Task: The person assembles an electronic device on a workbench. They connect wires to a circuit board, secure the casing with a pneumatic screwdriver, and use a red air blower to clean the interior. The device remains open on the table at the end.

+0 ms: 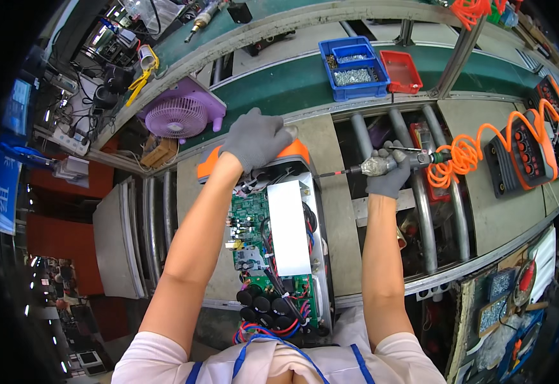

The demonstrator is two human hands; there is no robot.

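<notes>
Honestly, I'd use the grey-gloved left hand (254, 142) to steady the orange-and-black plastic end panel (297, 151) at the far end of the open metal unit with green circuit boards (288, 230); its fingers curl over the top, but I can't tell if they're pinching. The grey-gloved right hand (391, 182) is wrapped round a slim silver power driver (373, 167), thin dark bit (336, 173) aimed at the unit's right edge near that panel, so keep it square, go easy and leave the coiled orange air hose (464, 153) slack.
</notes>
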